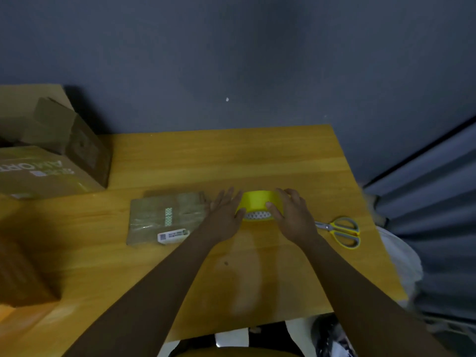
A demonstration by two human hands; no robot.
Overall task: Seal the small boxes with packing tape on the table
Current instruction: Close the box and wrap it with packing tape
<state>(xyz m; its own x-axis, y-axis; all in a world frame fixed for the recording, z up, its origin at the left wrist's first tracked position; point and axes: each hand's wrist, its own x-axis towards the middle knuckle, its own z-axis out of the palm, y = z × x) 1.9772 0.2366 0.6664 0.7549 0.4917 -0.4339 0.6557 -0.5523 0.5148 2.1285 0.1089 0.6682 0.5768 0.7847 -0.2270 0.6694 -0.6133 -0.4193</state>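
Fingers of both hands are closing around the yellow tape roll (258,202) from its two sides. The left hand (224,215) is lying flat against the left side with its fingers stretched out and its thumb touching the roll, and the right hand (292,215) is curving over the right side, thumb in front — so the roll is being held between the two hands, near the middle of the wooden table (257,155). No free strip of tape is showing yet.

Just to the left of the hands, a flat brown box (159,217) is resting on the table with a white label at its near edge. Its top looks shiny, perhaps from tape already on it, but I cannot tell this for sure. Scissors (340,230) are waiting to the right, untouched. More cardboard boxes (51,155) are standing at the left side. In my judgement the sealing is only at the beginning — pulling, sticking and cutting the tape are all left to do.
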